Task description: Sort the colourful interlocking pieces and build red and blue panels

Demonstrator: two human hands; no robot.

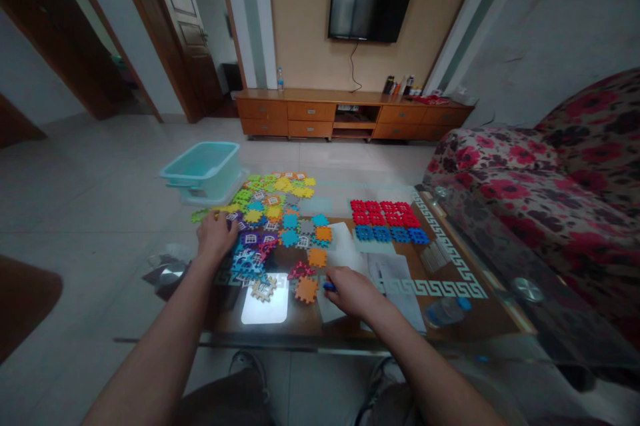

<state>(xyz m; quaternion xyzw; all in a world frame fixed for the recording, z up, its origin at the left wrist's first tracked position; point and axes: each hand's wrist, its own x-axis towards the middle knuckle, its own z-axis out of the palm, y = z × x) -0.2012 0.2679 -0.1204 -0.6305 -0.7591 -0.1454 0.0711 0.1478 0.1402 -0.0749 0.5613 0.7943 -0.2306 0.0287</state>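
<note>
My left hand point(217, 238) is at the left edge of a pile of interlocking plastic tiles, its fingers curled down among them, beside purple window tiles point(251, 239). What those fingers hold, if anything, is hidden. My right hand point(353, 289) is closed on a small blue tile point(330, 286), held over white paper point(326, 308) near the table's front. Just left of it lie an orange tile point(306, 289) and a dark red tile point(301, 270). At the right, red tiles point(385, 214) form rows, with a row of blue tiles point(391, 233) in front.
A turquoise bin point(203, 173) stands at the table's back left. On the glass table point(313, 333) are a bottle with a blue cap point(449, 311), a booklet point(385, 267) and clear plastic wrapping point(167, 266). A floral sofa point(510, 166) borders the right side.
</note>
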